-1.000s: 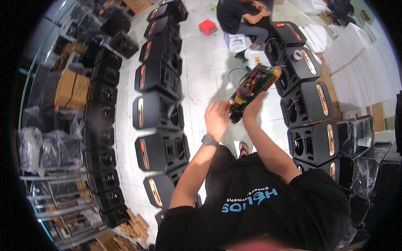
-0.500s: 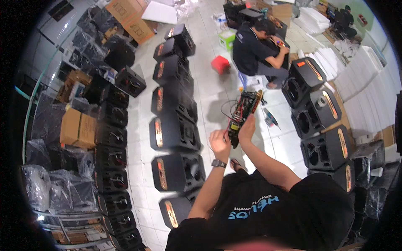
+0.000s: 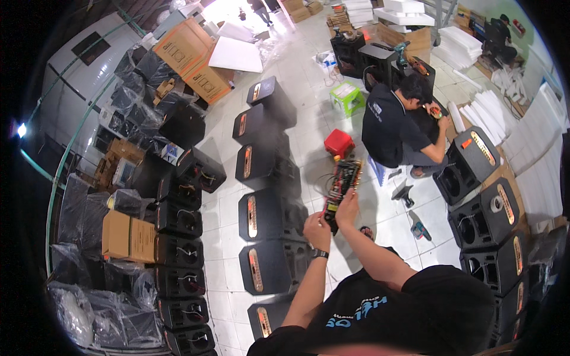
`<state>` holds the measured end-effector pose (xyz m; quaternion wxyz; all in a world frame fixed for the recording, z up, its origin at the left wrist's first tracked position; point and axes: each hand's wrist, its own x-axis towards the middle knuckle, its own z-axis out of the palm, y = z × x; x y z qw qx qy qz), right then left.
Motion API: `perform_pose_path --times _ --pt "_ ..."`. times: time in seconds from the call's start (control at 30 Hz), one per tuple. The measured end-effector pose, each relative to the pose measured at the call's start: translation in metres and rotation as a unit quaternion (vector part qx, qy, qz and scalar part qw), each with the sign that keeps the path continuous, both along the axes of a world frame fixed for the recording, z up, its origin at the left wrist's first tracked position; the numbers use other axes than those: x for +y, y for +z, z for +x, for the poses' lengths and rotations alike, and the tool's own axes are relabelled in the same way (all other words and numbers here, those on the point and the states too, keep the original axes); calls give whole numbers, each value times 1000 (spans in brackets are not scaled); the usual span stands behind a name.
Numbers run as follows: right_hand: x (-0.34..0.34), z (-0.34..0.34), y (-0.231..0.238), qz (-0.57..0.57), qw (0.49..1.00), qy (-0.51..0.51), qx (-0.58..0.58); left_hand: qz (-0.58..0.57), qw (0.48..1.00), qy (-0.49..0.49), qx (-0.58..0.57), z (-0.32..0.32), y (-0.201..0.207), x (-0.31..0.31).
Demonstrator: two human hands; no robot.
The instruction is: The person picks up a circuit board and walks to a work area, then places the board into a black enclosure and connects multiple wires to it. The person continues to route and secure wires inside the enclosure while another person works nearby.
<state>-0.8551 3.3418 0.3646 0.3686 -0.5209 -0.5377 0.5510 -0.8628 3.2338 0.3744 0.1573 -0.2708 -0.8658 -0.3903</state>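
Note:
Between my hands, in front of my body, is a circuit board module (image 3: 341,188), densely fitted with components. A row of gold-coloured connectors lines its right edge, and thin dark wires loop off its left side. My right hand (image 3: 347,210) is closed on its lower right edge. My left hand (image 3: 318,230) is closed at the module's lower left end; its fingertips show only in part. To my left stands a row of black speaker cabinets (image 3: 261,216), each with an orange-and-pale strip on its panel.
A co-worker (image 3: 395,127) sits bent over a black cabinet. Near them are a red stool (image 3: 339,143), a green stool (image 3: 347,98) and a cordless drill (image 3: 420,231) on the tiled floor. More speaker cabinets (image 3: 488,204) line the right; cartons (image 3: 129,236) and plastic-wrapped goods stand left.
My view has tilted up, showing more of the room's far end. The module stays in both hands and now stands more upright, turned with its component side more toward me.

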Motion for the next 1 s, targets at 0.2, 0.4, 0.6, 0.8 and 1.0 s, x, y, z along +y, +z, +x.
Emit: perform_pose_path --times 0.2,0.4,0.6,0.8,1.0 --pt "56 -134 18 7 997 74 20 -33 999 20 -10 -134 9 47" --pt "115 -259 27 8 998 65 -17 -18 1000 -2 10 -263 -3 107" --pt "167 -382 -10 39 999 13 -18 8 996 -46 -79 -387 -27 163" --pt "192 -494 -20 103 994 -7 -37 -19 989 -95 -110 -516 -61 187" --pt "232 -599 -38 61 994 -47 -72 -22 987 -88 -135 -607 -52 231"
